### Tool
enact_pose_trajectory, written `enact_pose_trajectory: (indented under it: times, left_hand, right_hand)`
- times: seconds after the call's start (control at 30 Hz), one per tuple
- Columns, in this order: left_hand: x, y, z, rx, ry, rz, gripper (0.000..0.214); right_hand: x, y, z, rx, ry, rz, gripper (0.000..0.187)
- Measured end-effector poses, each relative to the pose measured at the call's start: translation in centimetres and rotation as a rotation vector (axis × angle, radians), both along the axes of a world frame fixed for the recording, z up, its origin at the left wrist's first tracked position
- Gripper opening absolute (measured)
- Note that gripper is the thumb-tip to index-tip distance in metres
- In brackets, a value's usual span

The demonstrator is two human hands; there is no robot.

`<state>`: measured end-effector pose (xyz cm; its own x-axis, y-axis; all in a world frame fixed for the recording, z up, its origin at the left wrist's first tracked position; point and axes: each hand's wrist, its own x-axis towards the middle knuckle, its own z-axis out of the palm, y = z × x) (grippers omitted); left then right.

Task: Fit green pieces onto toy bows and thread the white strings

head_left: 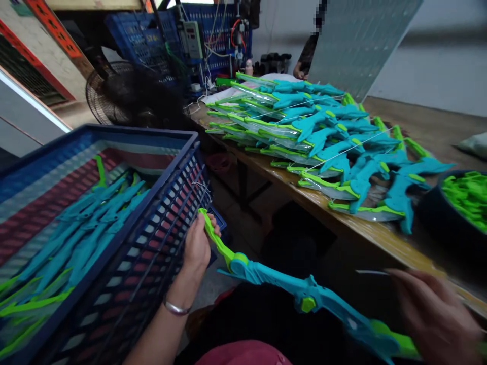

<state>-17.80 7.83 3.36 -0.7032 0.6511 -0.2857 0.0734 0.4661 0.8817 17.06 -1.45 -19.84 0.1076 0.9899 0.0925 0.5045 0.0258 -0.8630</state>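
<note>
A teal toy bow [300, 288] with lime-green tips lies across my lap. My left hand [198, 241], with a silver bangle at its wrist, is closed around the green tip at its upper end. The bow's other green end runs down to the lower right, partly behind my right hand [437, 309]. That hand is blurred, its thumb and finger pinched on a thin white piece [371, 272] like a cord end. On the table [384, 241] beyond are several similar bows [323, 137] in a pile, some with white strings stretched across them.
A blue plastic crate [167, 223] on the left holds more teal and green bows [102, 223]. A dark tub [433, 208] of small green parts [470, 195] stands at the right. Behind are a fan [114, 94] and another person's hand [301, 70] at the table's far side.
</note>
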Motion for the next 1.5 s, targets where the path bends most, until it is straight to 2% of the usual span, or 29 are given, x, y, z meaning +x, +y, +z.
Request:
enact_pose_trajectory:
  times: [0.03, 0.07, 0.13, 0.23, 0.3, 0.4, 0.6, 0.73, 0.87, 1.0, 1.33, 1.5]
  left_hand:
    - [1.0, 0.0, 0.4, 0.007, -0.010, -0.028, 0.064]
    - [2.1, 0.0, 0.7, 0.015, -0.018, -0.055, 0.066]
    - [4.1, 0.0, 1.5, 0.033, -0.037, -0.120, 0.065]
    - [6.7, -0.1, 2.9, 0.104, -0.072, -0.307, 0.060]
    - [7.7, -0.4, 3.7, 0.167, -0.107, -0.452, 0.055]
    - [8.3, -0.9, 4.6, 0.242, -0.179, -0.590, 0.053]
    - [8.1, -1.5, 5.2, 0.282, -0.361, -0.757, 0.056]
    - [8.4, -1.5, 5.6, 0.312, -0.389, -0.822, 0.054]
    - [8.8, -1.6, 5.9, 0.285, -0.447, -0.776, 0.051]
    - [8.9, -2.0, 6.0, 0.291, -0.484, -0.809, 0.050]
    - [8.9, -2.6, 5.8, 0.273, -0.547, -0.675, 0.043]
    - [8.9, -2.5, 5.6, 0.273, -0.517, -0.717, 0.047]
  right_hand:
    - [-1.7, 1.6, 2.0, 0.053, 0.013, 0.094, 0.022]
    - [-3.5, 3.3, 4.1, 0.093, 0.112, 0.115, 0.022]
    - [-6.9, 6.7, 8.8, 0.097, 0.419, 0.144, 0.022]
    - [-10.6, 10.5, 15.4, 0.115, 0.850, 0.220, 0.016]
    - [-11.9, 11.5, 18.7, 0.138, 0.971, 0.274, 0.012]
    - [-12.4, 11.4, 21.5, 0.157, 1.032, 0.359, 0.012]
    - [-12.2, 9.5, 22.8, 0.194, 0.992, 0.435, 0.017]
    - [-12.4, 9.0, 23.3, 0.228, 0.950, 0.433, 0.018]
    - [-12.5, 8.8, 23.7, 0.248, 0.931, 0.410, 0.018]
    - [-12.4, 8.6, 23.7, 0.254, 0.906, 0.414, 0.018]
    - [-12.7, 8.6, 23.9, 0.306, 0.861, 0.350, 0.013]
    - [-12.6, 8.7, 23.8, 0.342, 0.811, 0.321, 0.010]
